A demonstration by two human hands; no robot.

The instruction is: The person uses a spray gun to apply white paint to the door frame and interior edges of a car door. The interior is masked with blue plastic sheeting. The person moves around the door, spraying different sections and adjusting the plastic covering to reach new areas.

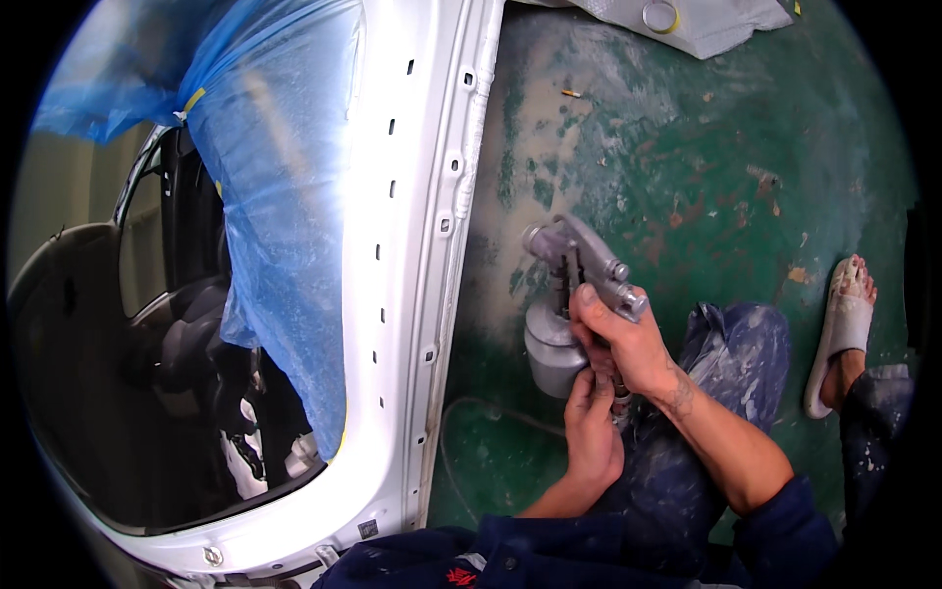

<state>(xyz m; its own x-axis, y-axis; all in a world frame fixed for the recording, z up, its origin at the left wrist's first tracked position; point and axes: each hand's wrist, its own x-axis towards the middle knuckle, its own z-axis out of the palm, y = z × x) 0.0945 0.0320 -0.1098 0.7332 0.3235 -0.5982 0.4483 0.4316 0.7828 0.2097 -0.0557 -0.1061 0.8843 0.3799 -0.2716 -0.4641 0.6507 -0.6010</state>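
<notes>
A silver spray gun (589, 257) with a round metal paint cup (555, 348) is held in front of me, its nozzle turned toward the white car body (417, 196). My right hand (628, 342) is wrapped round its grip, the thumb resting up near the trigger. Lower down, my left hand (594, 432) pinches the hose fitting (619, 401) at the bottom of the grip. Its fingertips sit close beside the cup, and the fingers partly hide the fitting. A thin pale hose (461, 402) curves over the floor on the left of my hands.
Blue masking film (280, 196) hangs over part of the car's opening, with dark interior below. The green floor (706, 236) is stained with pale dust and paint. A slippered foot (846, 329) stands at the right; a grey sheet (706, 25) lies at the far edge.
</notes>
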